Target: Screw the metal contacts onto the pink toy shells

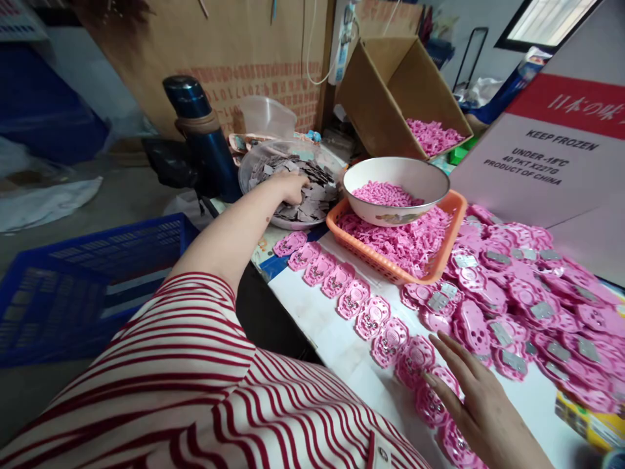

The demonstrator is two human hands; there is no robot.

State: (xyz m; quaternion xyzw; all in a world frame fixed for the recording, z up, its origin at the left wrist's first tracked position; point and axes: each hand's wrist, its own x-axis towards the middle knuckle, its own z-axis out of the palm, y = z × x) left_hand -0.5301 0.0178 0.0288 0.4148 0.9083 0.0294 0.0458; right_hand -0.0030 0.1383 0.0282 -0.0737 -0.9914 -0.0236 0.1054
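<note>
My left hand (293, 187) reaches into a clear round tub (251, 170), its fingers bent together against small grey flat plates (312, 207); what they pinch, if anything, is hidden. Fingers spread, my right hand (469, 387) hovers at the near end of a row of pink plastic casings (354, 298) and appears to hold nothing. The row runs along the white table edge, and several nearer casings show small shiny metal parts inside. Right of that hand lies a heap of pink casings (541, 309), many with grey plates set on them.
An orange basket (456, 228) holds small pink parts, and a white enamel bowl (395, 168) of pink pieces sits on it. Behind stand a tilted cardboard box (371, 98) and a dark blue flask (208, 150). A large carton (551, 189) borders the right; a blue crate (97, 280) is at left.
</note>
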